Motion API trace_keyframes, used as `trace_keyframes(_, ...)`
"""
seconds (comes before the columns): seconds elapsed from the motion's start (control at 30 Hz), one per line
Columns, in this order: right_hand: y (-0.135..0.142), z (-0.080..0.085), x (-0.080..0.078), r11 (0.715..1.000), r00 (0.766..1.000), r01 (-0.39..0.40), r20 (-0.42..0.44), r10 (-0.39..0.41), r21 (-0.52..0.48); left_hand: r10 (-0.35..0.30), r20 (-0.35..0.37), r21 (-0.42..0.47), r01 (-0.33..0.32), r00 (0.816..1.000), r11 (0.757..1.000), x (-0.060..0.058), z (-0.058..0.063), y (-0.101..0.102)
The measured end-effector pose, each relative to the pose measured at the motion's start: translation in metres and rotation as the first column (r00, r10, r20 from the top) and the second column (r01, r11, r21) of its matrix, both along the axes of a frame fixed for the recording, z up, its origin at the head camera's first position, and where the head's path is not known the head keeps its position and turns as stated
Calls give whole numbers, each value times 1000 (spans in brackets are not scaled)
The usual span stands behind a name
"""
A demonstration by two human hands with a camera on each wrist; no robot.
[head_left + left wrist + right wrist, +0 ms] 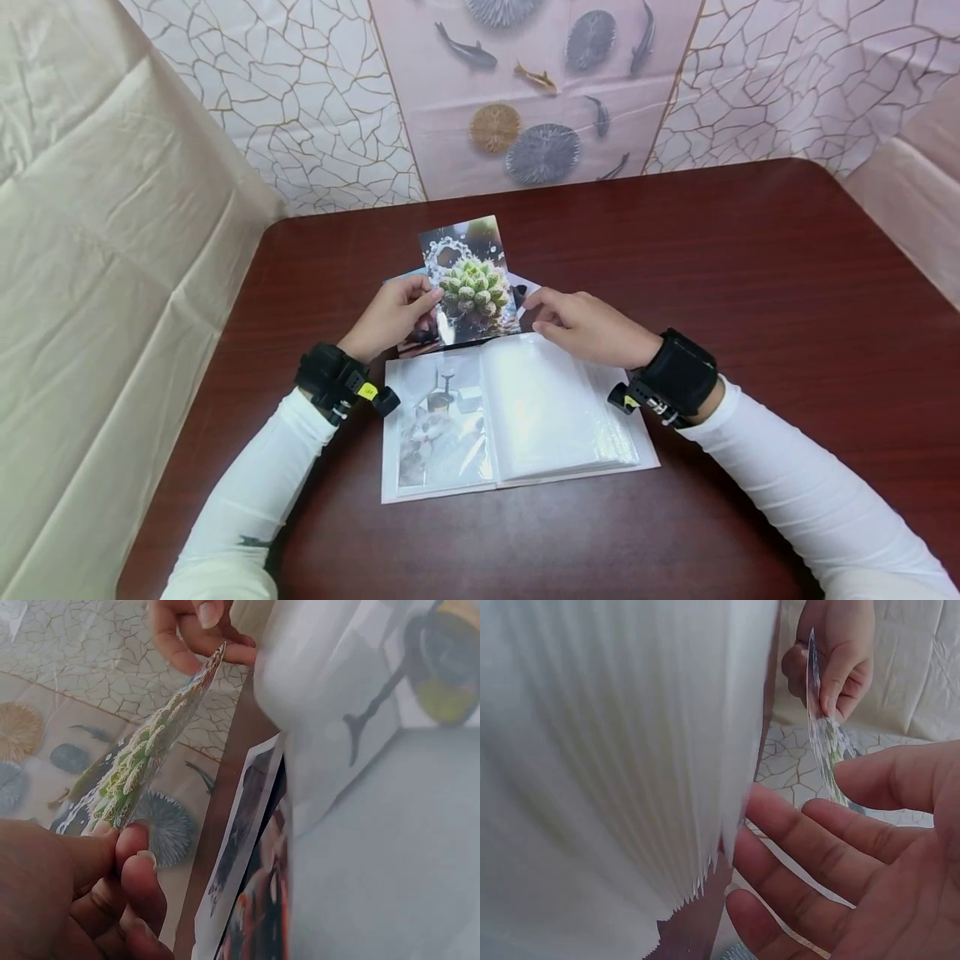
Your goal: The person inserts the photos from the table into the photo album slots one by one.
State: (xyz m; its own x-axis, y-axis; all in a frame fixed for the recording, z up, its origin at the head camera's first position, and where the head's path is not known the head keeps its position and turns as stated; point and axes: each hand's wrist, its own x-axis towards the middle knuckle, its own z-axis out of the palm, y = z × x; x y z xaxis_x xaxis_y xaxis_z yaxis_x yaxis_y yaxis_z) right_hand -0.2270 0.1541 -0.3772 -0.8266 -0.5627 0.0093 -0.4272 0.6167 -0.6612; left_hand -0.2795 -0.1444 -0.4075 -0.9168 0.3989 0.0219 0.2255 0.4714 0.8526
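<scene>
My left hand (399,315) pinches the left edge of a photo print (474,279) of a green succulent with water splashes. Seen edge-on in the left wrist view, the succulent photo (139,761) sits between thumb and fingertips. To the right of the print, my right hand (588,323) has its fingers loosely bent, with nothing held; in the right wrist view its fingers (810,855) are spread beside the album's page edges. Below both hands lies an open photo album (566,408), a picture in its left sleeve and a blank-looking sleeve on the right.
More photo prints (416,343) lie behind the album, partly covered by the succulent photo. The dark red-brown table (750,275) extends to both sides. Patterned cloth (525,92) hangs at its back edge, and a cream cloth (127,275) at the left.
</scene>
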Motion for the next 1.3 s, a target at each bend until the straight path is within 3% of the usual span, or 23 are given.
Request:
trace_keyframes(0.27, -2, -3, -1, 1000, 1000, -14, -6, 14, -7, 38, 18, 7, -38, 999, 999, -6, 2, 2)
trace_keyframes(0.67, -4, -5, 0, 999, 1000, -20, -22, 19, -48, 46, 17, -19, -45, 999, 999, -17, 2, 6)
trace_keyframes(0.9, -3, -5, 0, 997, 999, -10, -36, 7, -78, 27, 17, 24, -27, 999, 999, -24, 5, 14)
trace_keyframes(1.3, -5, -3, 1, 995, 998, -29, -52, 23, -100, 31, 32, -5, -31, 999, 1000, -22, 1, 14)
